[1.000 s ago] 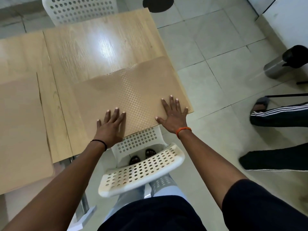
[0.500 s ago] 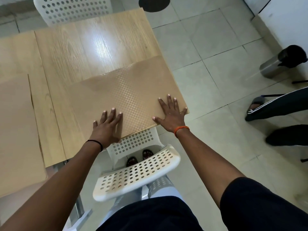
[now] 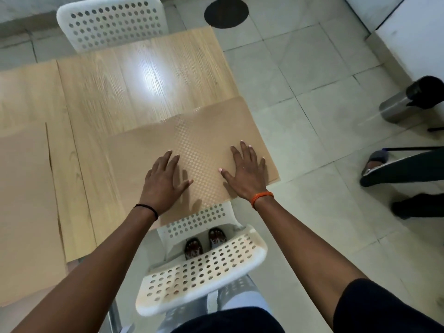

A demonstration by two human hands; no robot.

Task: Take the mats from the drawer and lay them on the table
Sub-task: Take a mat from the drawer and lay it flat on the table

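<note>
Tan dimple-textured plastic mat, on light wooden table at its near right corner: left hand and right hand press flat, fingers straight, gripping nothing (likely smoothing it square to the edge).

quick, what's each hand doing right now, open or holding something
Left hand: open, fingers straight, resting flat on the tan dotted rectangular mat.
Right hand: open, fingers spread, pressing flat on the same mat near its right edge.

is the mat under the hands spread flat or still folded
Spread, nearly flat. The mat lies open as one sheet on the table under both hands, left and right; its far edge ripples slightly.
</note>
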